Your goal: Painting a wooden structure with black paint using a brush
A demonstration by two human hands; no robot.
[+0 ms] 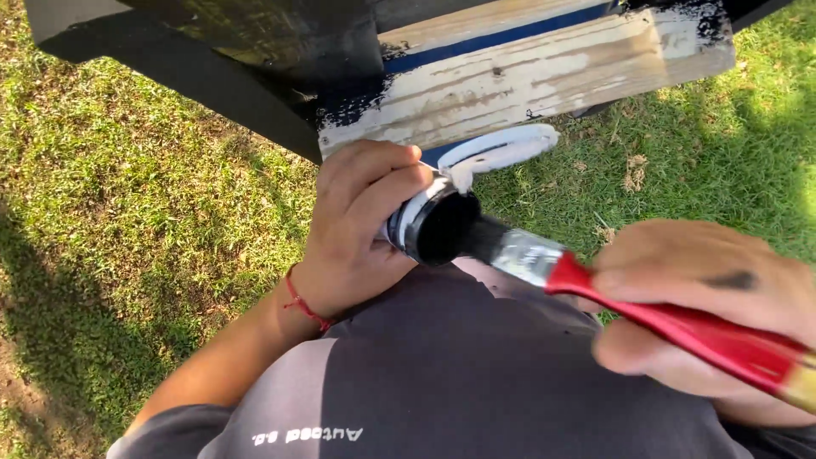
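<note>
Closest to the lens, a dark grey shirt is filling the lower centre of the frame. Above it, the left hand is wrapping its fingers closed around a small paint can, whose open mouth is facing right toward the other hand. The right hand, at the lower right, is pinching the red handle of a paintbrush with fingers pressed together. Its long axis is running from lower right to upper left, bristles pointing into the can's black paint. A half-blackened wooden board is crossing the upper frame over grass.
</note>
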